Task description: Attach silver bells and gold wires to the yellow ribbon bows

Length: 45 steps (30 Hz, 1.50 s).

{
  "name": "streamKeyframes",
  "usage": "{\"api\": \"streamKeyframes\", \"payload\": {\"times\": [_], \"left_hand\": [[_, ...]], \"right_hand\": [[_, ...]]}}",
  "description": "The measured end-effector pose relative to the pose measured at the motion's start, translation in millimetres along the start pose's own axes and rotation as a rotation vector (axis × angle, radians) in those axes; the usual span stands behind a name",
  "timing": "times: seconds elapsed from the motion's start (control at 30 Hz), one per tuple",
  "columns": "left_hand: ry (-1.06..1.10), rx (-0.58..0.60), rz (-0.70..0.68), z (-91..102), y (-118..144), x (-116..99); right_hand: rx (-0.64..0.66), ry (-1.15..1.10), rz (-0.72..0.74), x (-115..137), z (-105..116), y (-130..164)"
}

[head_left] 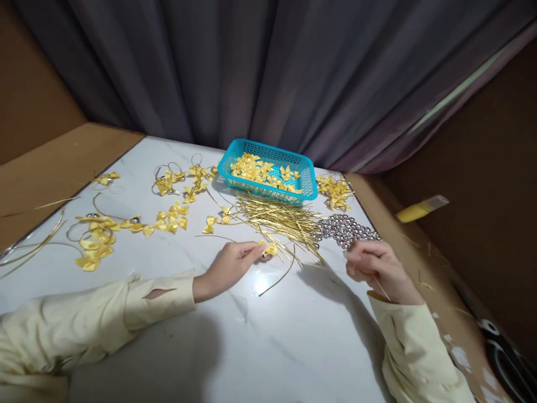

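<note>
Between the thumb and fingers of my left hand (235, 263) is a yellow ribbon bow (272, 248), with a silver bead (264, 256) at its underside. My right hand (377, 266) is closed in a pinch, held up just in front of a heap of silver beads (346, 229). A thin pale strand (381, 289) hangs from that fist towards the wrist; its other end is hidden and its kind is unclear. A loose pile of gold cords (281, 218) lies behind and between both hands.
A turquoise basket (309, 173) holding many yellow bows stands at the back. Bows with beads and cord loops (96, 240) lie along the left, more bows (335, 190) at the back right. Black-handled scissors (503, 352) and a yellow-filled tube (422, 209) are on the right side.
</note>
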<state>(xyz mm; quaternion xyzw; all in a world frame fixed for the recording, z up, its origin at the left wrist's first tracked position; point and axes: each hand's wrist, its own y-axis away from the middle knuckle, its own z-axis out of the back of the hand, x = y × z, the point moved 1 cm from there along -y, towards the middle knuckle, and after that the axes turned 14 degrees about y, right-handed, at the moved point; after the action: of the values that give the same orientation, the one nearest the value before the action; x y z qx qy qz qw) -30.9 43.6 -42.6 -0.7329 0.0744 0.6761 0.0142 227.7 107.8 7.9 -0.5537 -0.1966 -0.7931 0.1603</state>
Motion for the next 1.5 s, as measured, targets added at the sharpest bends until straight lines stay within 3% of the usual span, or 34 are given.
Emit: {"api": "streamKeyframes", "payload": {"times": [0.13, 0.17, 0.23, 0.43, 0.57, 0.73, 0.83, 1.0, 1.13, 1.2, 1.33, 1.5], "left_hand": [[-0.202, 0.07, -0.161, -2.1, -0.4, 0.0], [-0.242, 0.07, -0.188, -2.3, -0.7, 0.7], [-0.308, 0.04, -0.226, -2.1, -1.9, 2.0], [-0.329, -0.003, -0.207, 0.2, -6.1, 0.9], [-0.24, -0.066, -0.174, 1.9, -7.6, 1.0], [-0.184, -0.162, -0.256, 4.1, -7.7, 0.5], [-0.19, -0.137, -0.368, 3.2, -4.5, -3.6], [-0.249, 0.072, -0.431, -1.4, 6.1, -12.8], [-0.221, 0.28, -0.274, -3.4, 9.2, -12.7], [-0.103, 0.292, -0.146, -3.3, 7.2, -10.8], [0.166, 0.304, 0.074, -3.6, 1.4, -9.3], [0.423, 0.308, 0.236, -2.2, -2.3, -8.1]], "right_hand": [[0.704, 0.312, 0.167, 10.8, -14.1, 6.6], [0.788, 0.355, 0.189, 12.9, -20.1, 6.3], [0.666, 0.413, 0.249, 15.7, -29.2, 2.2], [0.004, 0.603, 0.266, 4.5, -27.6, -13.2], [-0.216, 0.801, 0.41, -5.3, -35.3, -19.1], [-0.192, 0.973, 0.535, -21.4, -62.4, -29.8], [-0.182, 0.979, 0.527, -28.4, -70.9, -37.6], [-0.227, 0.883, 0.491, -21.6, -70.9, -35.4], [-0.238, 0.741, 0.452, -8.5, -73.7, -21.1], [-0.152, 0.553, 0.413, -4.2, -77.6, -14.8], [0.16, 0.031, 0.265, 0.2, -85.2, -7.7], [0.45, -0.081, 0.186, 5.8, -86.6, -4.1]]}}
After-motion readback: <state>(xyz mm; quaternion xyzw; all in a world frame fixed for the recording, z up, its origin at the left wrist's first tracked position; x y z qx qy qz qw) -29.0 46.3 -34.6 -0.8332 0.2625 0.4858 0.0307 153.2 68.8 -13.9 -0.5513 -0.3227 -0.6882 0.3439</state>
